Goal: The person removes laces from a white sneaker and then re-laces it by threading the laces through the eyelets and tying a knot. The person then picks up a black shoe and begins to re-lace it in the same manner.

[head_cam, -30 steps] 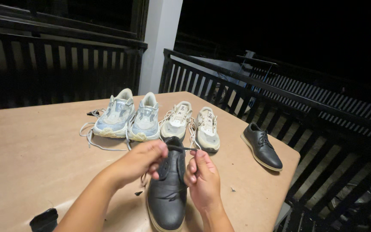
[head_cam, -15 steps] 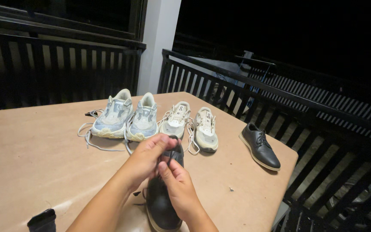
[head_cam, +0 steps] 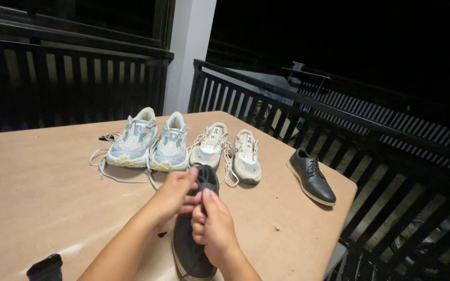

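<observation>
A black leather shoe [head_cam: 192, 248] lies on the brown table [head_cam: 37, 177] close to me, toe toward me. My left hand [head_cam: 174, 196] and my right hand [head_cam: 212, 229] meet over its lacing area, fingers pinched on the thin dark lace [head_cam: 202, 183]. The hands hide most of the shoe's tongue and eyelets. Its matching black shoe [head_cam: 311, 176] lies apart near the table's right edge.
Behind the hands stand a pair of light blue-grey sneakers [head_cam: 149, 143] with loose laces and a pair of cream sneakers [head_cam: 227, 151]. A small black object [head_cam: 45, 267] sits at the lower left. A dark railing [head_cam: 339, 114] runs past the right edge, with a white pillar [head_cam: 188, 52] behind.
My right hand moved left from beside the shoe to over its lacing, joining the left hand. The lace, stretched between the hands a second ago, is now bunched at the fingertips.
</observation>
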